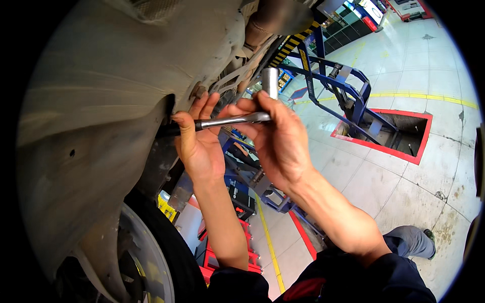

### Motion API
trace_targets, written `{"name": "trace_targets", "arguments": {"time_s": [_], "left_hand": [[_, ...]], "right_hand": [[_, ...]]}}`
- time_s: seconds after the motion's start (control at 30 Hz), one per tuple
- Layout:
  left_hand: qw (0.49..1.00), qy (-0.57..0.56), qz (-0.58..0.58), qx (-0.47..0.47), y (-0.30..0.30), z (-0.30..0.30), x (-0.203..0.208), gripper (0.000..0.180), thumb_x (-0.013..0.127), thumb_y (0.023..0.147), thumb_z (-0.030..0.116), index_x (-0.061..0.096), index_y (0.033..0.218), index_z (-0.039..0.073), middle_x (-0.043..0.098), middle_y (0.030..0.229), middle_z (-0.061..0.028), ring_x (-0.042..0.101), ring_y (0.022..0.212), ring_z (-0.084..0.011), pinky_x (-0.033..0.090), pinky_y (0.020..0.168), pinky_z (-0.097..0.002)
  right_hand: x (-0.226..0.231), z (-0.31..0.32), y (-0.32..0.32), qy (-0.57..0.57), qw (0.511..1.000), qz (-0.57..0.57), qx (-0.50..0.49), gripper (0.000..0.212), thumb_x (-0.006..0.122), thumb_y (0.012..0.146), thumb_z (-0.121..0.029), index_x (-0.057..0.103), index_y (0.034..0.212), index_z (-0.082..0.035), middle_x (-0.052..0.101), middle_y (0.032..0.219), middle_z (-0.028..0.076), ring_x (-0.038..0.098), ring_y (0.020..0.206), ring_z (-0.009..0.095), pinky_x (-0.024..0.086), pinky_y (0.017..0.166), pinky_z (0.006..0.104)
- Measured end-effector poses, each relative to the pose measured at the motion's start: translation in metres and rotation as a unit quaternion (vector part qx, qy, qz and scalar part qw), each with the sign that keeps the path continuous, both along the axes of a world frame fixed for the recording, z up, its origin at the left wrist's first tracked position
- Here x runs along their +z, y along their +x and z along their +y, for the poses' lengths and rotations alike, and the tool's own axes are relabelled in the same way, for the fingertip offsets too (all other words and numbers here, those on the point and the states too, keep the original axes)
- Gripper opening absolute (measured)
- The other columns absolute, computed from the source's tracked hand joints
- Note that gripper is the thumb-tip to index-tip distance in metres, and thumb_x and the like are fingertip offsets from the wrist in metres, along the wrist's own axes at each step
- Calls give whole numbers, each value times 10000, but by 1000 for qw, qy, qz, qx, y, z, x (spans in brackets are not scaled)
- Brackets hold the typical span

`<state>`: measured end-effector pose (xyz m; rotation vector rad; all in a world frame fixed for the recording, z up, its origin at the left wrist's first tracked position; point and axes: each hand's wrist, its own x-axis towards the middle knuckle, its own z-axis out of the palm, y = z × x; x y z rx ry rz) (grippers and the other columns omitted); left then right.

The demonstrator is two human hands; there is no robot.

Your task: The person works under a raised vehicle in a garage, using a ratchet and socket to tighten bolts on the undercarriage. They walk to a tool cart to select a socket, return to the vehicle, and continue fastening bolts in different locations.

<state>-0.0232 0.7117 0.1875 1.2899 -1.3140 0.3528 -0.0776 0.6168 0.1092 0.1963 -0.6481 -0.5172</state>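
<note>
A ratchet wrench (pixel 233 120) with a shiny steel shaft and a dark grip lies roughly level under the vehicle's underside. A long silver socket (pixel 270 82) points upward at its head end. My right hand (pixel 285 139) is closed around the ratchet head, fingers and thumb at the base of the socket. At the grip end, my left hand (pixel 204 154) holds the handle, its thumb across the front and its fingers raised behind. Close above the left fingertips is a rusty bolt-like part (pixel 200 92) on the underside. Socket and bolt-like part are apart.
A large grey underbody panel (pixel 91 101) fills the left. Below it is a wheel (pixel 146 252). A blue lift frame (pixel 356 96) rises from a red-edged floor pit (pixel 417 144) at right. Red tool carts (pixel 207 257) stand below, and a person's leg (pixel 411 241) shows at lower right.
</note>
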Motion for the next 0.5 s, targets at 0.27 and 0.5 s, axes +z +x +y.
{"name": "trace_targets", "arguments": {"time_s": [0.27, 0.5], "left_hand": [[995, 30, 4, -95, 6, -2, 6, 606, 537, 986, 470, 547, 1288, -55, 583, 1326, -161, 477, 1329, -318, 430, 1087, -538], [997, 28, 27, -64, -6, -4, 0, 370, 582, 1007, 228, 579, 1262, -40, 593, 1320, -142, 503, 1307, -279, 434, 1097, -490]], "right_hand": [[-21, -53, 11, 36, 970, 32, -237, 181, 675, 939, -151, 569, 944, -5, 522, 662, 7, 504, 549, 101, 520, 583, 303], [-40, -48, 23, -145, 668, 209, -700, 379, 710, 801, -11, 502, 1118, -27, 667, 751, 94, 648, 613, 191, 474, 558, 280]]}}
